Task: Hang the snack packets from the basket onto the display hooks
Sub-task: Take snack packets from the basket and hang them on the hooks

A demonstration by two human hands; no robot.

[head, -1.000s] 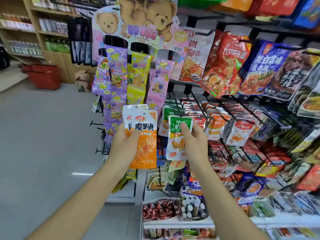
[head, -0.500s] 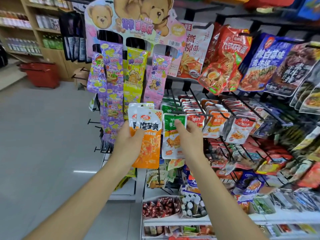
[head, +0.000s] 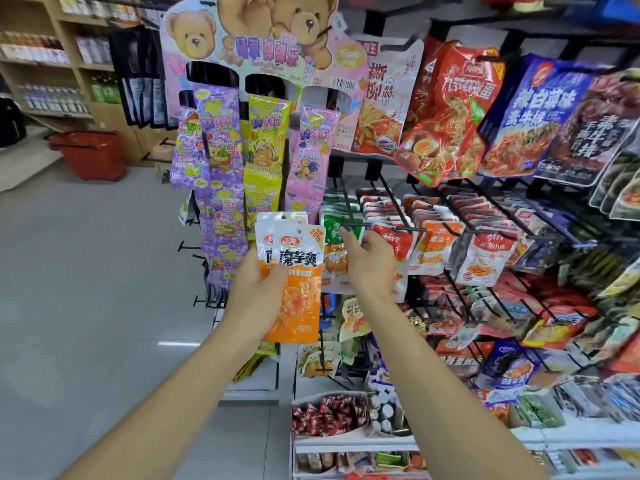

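The green packet (head: 332,252) is up at the tip of a black hook (head: 346,202), its top edge pinched between the thumb and fingers of the right hand (head: 370,261); whether it is threaded on cannot be told. Just left, the left hand (head: 256,289) grips two overlapped orange packets (head: 298,271) upright, thumb across the front. A red basket (head: 91,154) sits on the floor, far left.

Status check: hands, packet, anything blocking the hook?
Left hand holds orange packets. Right hand pinches green packet at hook tip. Nothing seen blocking tip.
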